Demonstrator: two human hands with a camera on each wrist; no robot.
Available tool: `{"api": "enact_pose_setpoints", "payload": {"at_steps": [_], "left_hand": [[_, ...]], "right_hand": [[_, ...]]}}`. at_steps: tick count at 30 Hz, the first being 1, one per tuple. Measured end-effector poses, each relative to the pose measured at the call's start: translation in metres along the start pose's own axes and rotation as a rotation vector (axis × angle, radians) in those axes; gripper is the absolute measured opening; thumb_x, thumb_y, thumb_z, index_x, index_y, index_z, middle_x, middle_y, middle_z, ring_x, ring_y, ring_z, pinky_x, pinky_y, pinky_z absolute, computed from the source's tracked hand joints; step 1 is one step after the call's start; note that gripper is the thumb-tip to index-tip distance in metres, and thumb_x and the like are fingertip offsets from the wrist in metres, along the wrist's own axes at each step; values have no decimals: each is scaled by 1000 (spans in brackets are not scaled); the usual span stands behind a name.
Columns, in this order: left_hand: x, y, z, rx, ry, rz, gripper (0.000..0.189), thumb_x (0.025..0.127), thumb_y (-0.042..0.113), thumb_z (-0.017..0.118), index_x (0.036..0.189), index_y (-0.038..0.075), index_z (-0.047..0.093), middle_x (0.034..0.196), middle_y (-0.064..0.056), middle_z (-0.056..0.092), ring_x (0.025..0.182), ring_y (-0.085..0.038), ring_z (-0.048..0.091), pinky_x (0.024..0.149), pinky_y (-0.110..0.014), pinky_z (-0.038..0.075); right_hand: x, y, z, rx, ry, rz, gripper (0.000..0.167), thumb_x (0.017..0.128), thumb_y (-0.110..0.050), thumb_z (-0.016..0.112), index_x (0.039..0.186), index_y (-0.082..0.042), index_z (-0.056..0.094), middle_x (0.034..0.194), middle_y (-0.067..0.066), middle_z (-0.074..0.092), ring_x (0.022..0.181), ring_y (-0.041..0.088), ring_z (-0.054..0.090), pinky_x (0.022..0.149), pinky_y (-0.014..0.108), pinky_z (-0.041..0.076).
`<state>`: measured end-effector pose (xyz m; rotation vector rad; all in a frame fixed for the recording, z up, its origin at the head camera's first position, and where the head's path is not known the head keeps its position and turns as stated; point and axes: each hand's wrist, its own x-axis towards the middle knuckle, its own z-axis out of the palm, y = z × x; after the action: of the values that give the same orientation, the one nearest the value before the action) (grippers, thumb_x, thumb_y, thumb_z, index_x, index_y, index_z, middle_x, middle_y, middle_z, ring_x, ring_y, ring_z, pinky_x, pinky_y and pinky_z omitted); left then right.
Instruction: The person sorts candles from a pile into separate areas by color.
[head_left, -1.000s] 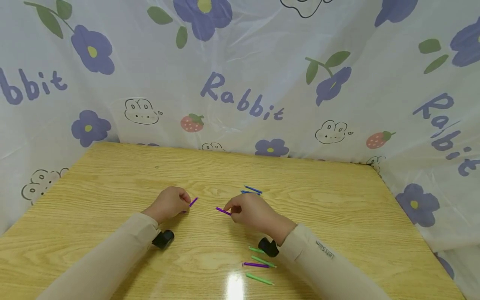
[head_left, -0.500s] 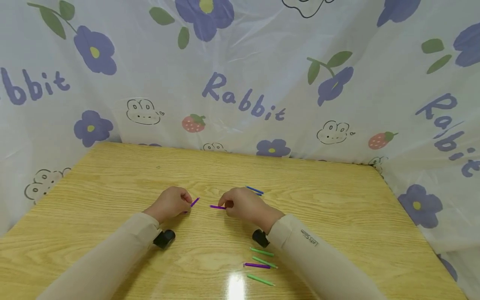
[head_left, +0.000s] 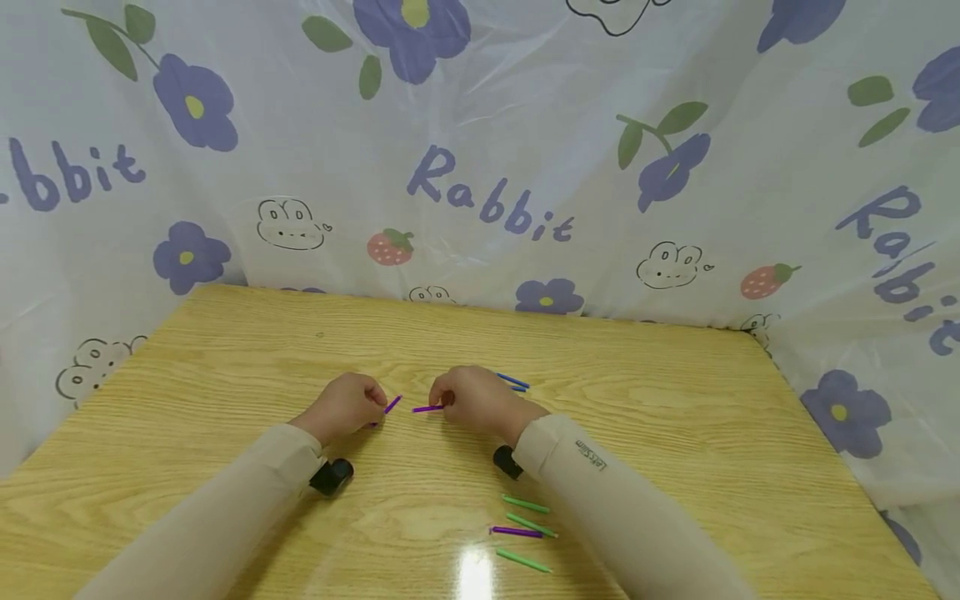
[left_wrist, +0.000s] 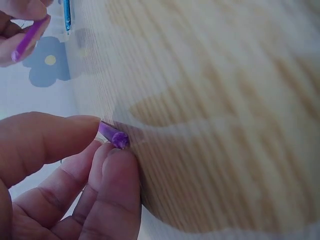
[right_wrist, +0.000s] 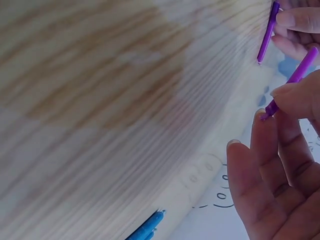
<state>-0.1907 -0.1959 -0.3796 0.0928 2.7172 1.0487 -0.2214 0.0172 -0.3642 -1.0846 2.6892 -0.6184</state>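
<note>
1 slim purple stick (head_left: 393,403) (a birthday candle, perhaps) is pinched in the left hand (head_left: 347,407), a second purple stick (head_left: 425,409) in the right hand (head_left: 480,402), their ends apart over the wooden table (head_left: 637,383). They should be light, stiff, maybe snappable, best gripped mid-length. Beyond the right hand lie 2 blue sticks (head_left: 513,381); nearer the person, 3 green sticks (head_left: 526,504) and 1 loose purple stick (head_left: 516,532).
</note>
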Motion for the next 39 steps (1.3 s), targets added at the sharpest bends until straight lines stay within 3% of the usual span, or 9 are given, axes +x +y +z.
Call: {"api": "enact_pose_setpoints", "payload": {"at_steps": [21, 27, 39], "left_hand": [[0, 4, -1, -20, -6, -15, 11, 79, -3, 64, 89, -4, 63, 78, -8, 61, 68, -18, 51, 60, -29, 45], [-1, 4, -1, -34, -11, -18, 10, 79, -4, 64, 89, -4, 63, 77, -8, 61, 68, -18, 53, 60, -28, 45], [1, 2, 1, -35, -9, -29, 11, 78, -1, 67, 89, -3, 63, 78, -7, 61, 68, -17, 53, 61, -28, 45]], "right_hand": [[27, -9, 5, -146, -26, 4, 12, 82, -4, 70, 88, -15, 73, 83, -3, 68, 77, 8, 54, 72, 23, 44], [33, -9, 11, -148, -29, 3, 14, 82, -3, 69, 85, -15, 73, 76, -9, 62, 73, 7, 52, 68, 21, 42], [40, -13, 16, -135, -32, -9, 16, 83, -1, 68, 85, -16, 74, 79, -10, 65, 74, 5, 52, 71, 18, 44]]}}
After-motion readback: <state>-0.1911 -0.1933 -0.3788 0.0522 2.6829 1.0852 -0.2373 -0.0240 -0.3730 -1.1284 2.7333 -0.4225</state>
